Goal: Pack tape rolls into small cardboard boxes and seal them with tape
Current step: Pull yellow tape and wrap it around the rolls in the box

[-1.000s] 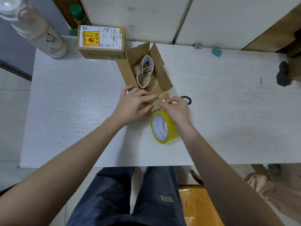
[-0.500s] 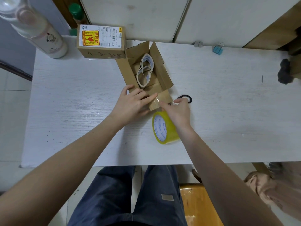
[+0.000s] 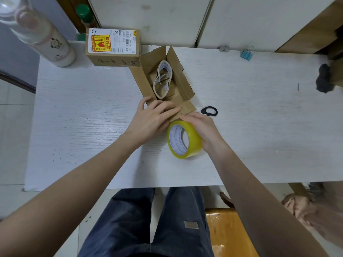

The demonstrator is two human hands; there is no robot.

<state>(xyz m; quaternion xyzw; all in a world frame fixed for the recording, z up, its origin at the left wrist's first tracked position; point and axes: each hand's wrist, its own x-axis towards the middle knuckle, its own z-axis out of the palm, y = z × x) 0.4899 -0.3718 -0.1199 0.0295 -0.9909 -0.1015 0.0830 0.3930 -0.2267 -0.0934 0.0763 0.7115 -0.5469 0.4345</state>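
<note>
Yellow-tinted packing tape (image 3: 184, 139) stands on edge on the white table (image 3: 259, 127), nearest the viewer and just in front of the open box (image 3: 165, 84). The roll is judged stiff, moderately heavy and smooth on its outer face; a grasp around the rim or through the core would hold it best. The right hand (image 3: 206, 129) cups the roll's top and right side, fingers curved over the rim, with fingertips (image 3: 185, 117) reaching the box's near flap. Whether a free strip of tape runs from roll to flap cannot be told.

Just left of the roll, the left hand (image 3: 154, 120) lies with straight fingers pressed flat on the near flap, holding it down. The cardboard is judged light and thin, prone to creasing and sliding, so steadying at the flap is sensible.

Beyond the hands, inside the box, a flattened, nearly spent tape roll (image 3: 164, 78) leans upright between the side walls, untouched. Black scissors (image 3: 209, 111) lie just right of the box. A labelled, closed carton (image 3: 113, 47) touches the box's far left corner.
</note>
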